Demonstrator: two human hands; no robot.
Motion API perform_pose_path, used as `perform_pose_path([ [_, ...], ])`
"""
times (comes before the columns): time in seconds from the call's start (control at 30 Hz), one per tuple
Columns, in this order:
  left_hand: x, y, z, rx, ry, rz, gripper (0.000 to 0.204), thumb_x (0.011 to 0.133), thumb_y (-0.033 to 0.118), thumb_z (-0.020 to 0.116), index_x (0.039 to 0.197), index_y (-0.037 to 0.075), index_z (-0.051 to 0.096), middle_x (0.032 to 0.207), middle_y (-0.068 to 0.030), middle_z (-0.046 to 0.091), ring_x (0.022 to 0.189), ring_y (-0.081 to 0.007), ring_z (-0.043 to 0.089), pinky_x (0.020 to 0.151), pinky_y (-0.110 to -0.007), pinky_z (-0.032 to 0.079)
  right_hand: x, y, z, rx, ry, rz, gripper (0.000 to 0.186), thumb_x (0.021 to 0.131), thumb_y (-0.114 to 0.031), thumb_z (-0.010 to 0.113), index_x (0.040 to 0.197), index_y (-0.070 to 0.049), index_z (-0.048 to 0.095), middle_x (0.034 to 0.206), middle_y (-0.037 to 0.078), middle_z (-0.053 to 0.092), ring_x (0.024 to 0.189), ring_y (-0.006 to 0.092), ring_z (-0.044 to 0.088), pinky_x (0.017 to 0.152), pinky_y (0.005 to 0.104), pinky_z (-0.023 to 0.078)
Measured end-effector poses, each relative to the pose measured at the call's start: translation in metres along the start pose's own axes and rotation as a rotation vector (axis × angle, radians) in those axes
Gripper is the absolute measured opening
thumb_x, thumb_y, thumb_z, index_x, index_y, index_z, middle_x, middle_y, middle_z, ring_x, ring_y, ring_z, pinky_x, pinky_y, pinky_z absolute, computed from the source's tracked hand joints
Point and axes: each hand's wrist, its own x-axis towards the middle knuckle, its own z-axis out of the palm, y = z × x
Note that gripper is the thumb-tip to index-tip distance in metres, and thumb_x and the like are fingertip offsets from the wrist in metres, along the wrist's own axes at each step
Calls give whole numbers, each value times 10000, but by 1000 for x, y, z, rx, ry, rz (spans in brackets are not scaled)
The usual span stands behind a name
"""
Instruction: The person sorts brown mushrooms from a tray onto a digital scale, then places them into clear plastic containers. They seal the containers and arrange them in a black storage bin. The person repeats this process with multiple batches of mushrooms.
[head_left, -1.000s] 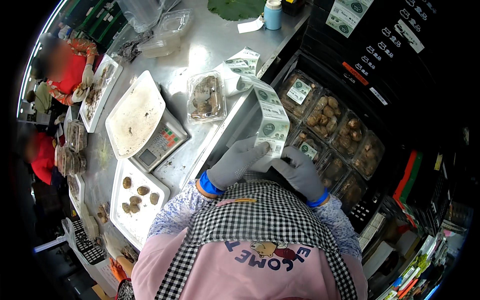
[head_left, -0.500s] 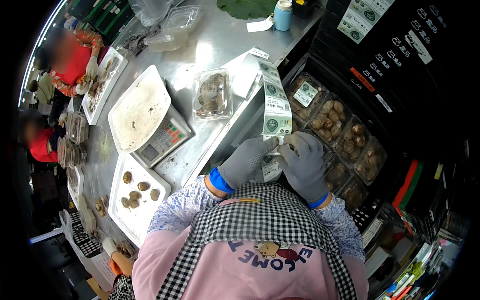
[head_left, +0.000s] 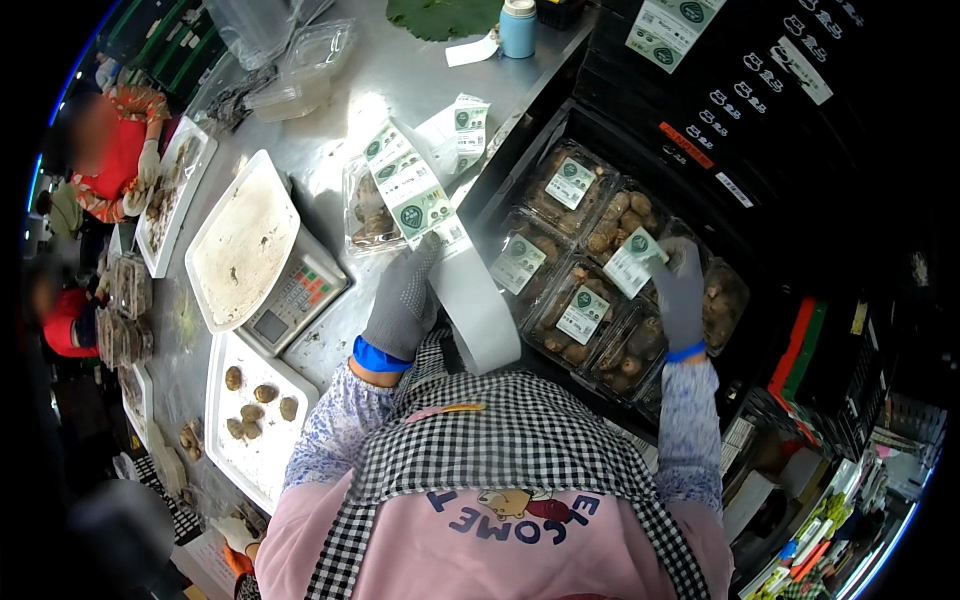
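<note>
My left hand [head_left: 398, 305], in a grey glove, grips a strip of green-and-white labels [head_left: 410, 195] that trails in a pale loop toward my waist and lies partly over a clear box of brown tubers [head_left: 368, 225] on the steel bench. My right hand [head_left: 680, 295], also gloved, pinches a single label [head_left: 632, 262] over the clear boxes of round brown tubers in a black crate [head_left: 508, 190]. Several boxes there carry labels, such as the lower middle one [head_left: 582, 315].
Left of me are a scale [head_left: 295, 305] and a white tray with several tubers [head_left: 255, 465]. Two co-workers [head_left: 115, 170] work at trays and box stacks along the far left. A blue bottle [head_left: 517, 35], empty containers [head_left: 300, 80] and a leaf stand at the back. Stacked crates [head_left: 820, 380] are at right.
My hands have moved apart: the left shifted left with the label strip, the right moved right over the crate with a separate label in its fingers.
</note>
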Motion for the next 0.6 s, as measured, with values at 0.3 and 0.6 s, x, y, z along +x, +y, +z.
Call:
perform_pose_path([
  [0.3,-9,-8,12,47,-72,-54,384,1041,275,526,1276,-28,545,1106,-117,673,889,-168,683,756,-276,564,93,92,9,19,-46,3,256,863,5,611,1114,3,560,1008,116,628,928,173,612,840,322,505],
  [0.6,-8,-7,-3,46,-79,-62,409,1037,306,537,1265,-32,561,1126,-118,672,925,-174,680,788,-280,561,99,124,38,-255,-9,16,311,841,-29,651,1129,9,539,1074,253,632,1007,382,638,872,435,503],
])
